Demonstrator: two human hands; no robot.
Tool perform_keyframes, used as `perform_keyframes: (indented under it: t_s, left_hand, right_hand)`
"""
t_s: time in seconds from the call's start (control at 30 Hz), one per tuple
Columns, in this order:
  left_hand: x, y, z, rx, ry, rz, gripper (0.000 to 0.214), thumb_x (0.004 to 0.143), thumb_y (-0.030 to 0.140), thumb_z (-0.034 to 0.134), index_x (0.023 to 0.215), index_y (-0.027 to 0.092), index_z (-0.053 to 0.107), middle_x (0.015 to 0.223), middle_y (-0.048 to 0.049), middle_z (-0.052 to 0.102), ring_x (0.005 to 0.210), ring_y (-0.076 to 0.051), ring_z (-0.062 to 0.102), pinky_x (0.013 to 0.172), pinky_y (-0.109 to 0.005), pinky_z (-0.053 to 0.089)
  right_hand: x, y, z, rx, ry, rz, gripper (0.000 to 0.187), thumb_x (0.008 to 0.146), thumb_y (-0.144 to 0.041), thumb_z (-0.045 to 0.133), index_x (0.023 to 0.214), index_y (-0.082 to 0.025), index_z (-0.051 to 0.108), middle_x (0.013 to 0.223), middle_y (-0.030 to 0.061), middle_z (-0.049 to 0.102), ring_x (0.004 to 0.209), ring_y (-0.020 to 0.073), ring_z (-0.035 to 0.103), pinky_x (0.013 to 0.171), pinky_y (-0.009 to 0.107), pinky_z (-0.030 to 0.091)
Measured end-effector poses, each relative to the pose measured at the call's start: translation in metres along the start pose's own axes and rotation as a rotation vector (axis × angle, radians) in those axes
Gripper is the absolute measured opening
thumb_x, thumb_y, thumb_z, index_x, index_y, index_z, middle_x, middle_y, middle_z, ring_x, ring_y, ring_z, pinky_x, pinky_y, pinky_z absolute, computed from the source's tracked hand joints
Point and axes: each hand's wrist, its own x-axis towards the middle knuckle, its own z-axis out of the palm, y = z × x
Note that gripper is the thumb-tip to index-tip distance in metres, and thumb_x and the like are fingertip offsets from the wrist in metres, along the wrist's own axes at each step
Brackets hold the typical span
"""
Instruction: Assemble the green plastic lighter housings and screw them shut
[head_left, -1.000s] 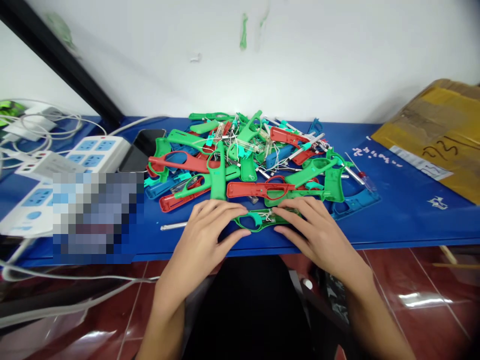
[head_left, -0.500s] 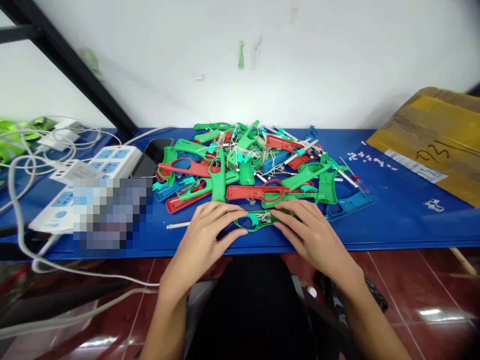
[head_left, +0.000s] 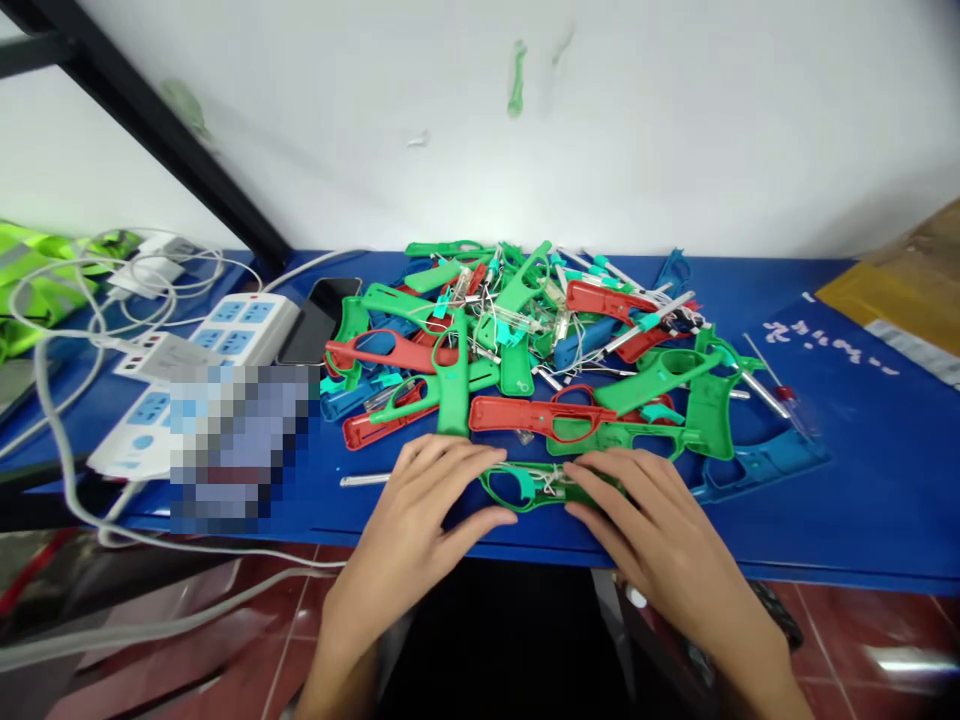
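Note:
A green plastic handle shell (head_left: 525, 487) with a teal trigger and thin wires inside lies flat near the front edge of the blue table (head_left: 862, 500). My left hand (head_left: 427, 500) rests on its left end, fingers curled over it and thumb at its lower edge. My right hand (head_left: 649, 520) presses on its right end with the fingers lying over it. Just behind both hands is a heap of green, red and blue handle shells (head_left: 525, 340), mixed with wires and metal rods.
White power strips (head_left: 195, 360) with tangled cables lie at the left, a dark phone (head_left: 319, 320) beside them. A metal rod (head_left: 364, 480) lies left of my left hand. A small screwdriver (head_left: 772, 385) and a cardboard box (head_left: 900, 290) are at the right. A blurred patch (head_left: 240, 440) covers part of the table.
The camera view has shifted left and dipped, so the table sits lower and further right in the frame. Both hands stay on the green handle shell in about the same pose.

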Motion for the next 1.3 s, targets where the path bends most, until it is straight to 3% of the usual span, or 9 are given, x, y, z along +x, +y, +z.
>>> perform_keyframes:
  t_s: [0.13, 0.23, 0.4, 0.57, 0.7, 0.97, 1.3]
  left_hand:
    - [-0.001, 0.002, 0.0, -0.006, -0.011, -0.002, 0.05, 0.103, 0.038, 0.08, 0.149, 0.028, 0.062, 0.127, -0.0045, 0.08, 0.118, -0.026, 0.071, 0.111, -0.044, 0.045]
    - [-0.002, 0.003, 0.0, -0.02, -0.006, 0.0, 0.05, 0.105, 0.032, 0.078, 0.151, 0.028, 0.06, 0.127, -0.0048, 0.08, 0.116, -0.025, 0.072, 0.111, -0.043, 0.045]
    - [-0.004, 0.004, -0.001, -0.023, 0.036, 0.028, 0.053, 0.104, 0.023, 0.079, 0.152, 0.025, 0.057, 0.128, -0.0063, 0.08, 0.117, -0.024, 0.073, 0.111, -0.042, 0.045]
    - [-0.004, 0.002, 0.0, -0.004, 0.04, 0.03, 0.05, 0.106, 0.022, 0.077, 0.151, 0.023, 0.057, 0.129, -0.0078, 0.08, 0.115, -0.024, 0.074, 0.112, -0.043, 0.045]
    - [-0.003, 0.001, 0.001, 0.01, 0.058, 0.043, 0.051, 0.106, 0.025, 0.077, 0.152, 0.022, 0.056, 0.129, -0.0082, 0.081, 0.115, -0.024, 0.075, 0.109, -0.042, 0.046]
    - [0.001, 0.0, 0.002, -0.012, 0.037, 0.008, 0.032, 0.106, 0.031, 0.077, 0.134, 0.026, 0.061, 0.131, -0.005, 0.081, 0.116, -0.023, 0.077, 0.109, -0.042, 0.043]
    - [0.001, 0.001, 0.001, -0.027, 0.046, 0.001, 0.034, 0.106, 0.033, 0.077, 0.134, 0.027, 0.06, 0.128, -0.0043, 0.082, 0.116, -0.024, 0.077, 0.108, -0.041, 0.042]
  right_hand:
    - [0.0, 0.0, -0.003, 0.114, -0.008, 0.034, 0.032, 0.112, -0.021, 0.065, 0.143, -0.014, 0.068, 0.124, 0.0147, 0.077, 0.113, 0.0283, 0.072, 0.1, 0.046, 0.057]
    - [0.002, 0.0, -0.005, 0.146, -0.016, 0.056, 0.038, 0.11, -0.019, 0.067, 0.147, -0.014, 0.065, 0.134, 0.0176, 0.075, 0.122, 0.0302, 0.071, 0.102, 0.047, 0.058]
    - [0.018, -0.008, -0.003, 0.177, -0.005, 0.071, 0.044, 0.11, -0.034, 0.07, 0.149, -0.015, 0.062, 0.147, 0.0216, 0.069, 0.133, 0.0327, 0.066, 0.104, 0.05, 0.056]
    - [0.04, -0.02, 0.007, 0.184, -0.033, 0.035, 0.026, 0.111, -0.038, 0.068, 0.129, -0.019, 0.07, 0.14, 0.0147, 0.077, 0.121, 0.0301, 0.071, 0.097, 0.047, 0.052]
    - [0.044, -0.021, 0.011, 0.218, -0.03, 0.028, 0.02, 0.112, -0.033, 0.068, 0.125, -0.018, 0.071, 0.133, 0.0129, 0.079, 0.117, 0.0277, 0.071, 0.097, 0.045, 0.051]
    - [0.052, -0.019, 0.006, 0.195, -0.059, -0.066, 0.018, 0.114, -0.027, 0.063, 0.124, -0.014, 0.071, 0.119, 0.0136, 0.083, 0.109, 0.0255, 0.078, 0.092, 0.042, 0.057]
    - [0.057, -0.015, 0.0, 0.159, -0.056, -0.123, 0.019, 0.114, -0.027, 0.063, 0.119, -0.012, 0.074, 0.113, 0.0123, 0.085, 0.1, 0.0245, 0.082, 0.087, 0.039, 0.064]
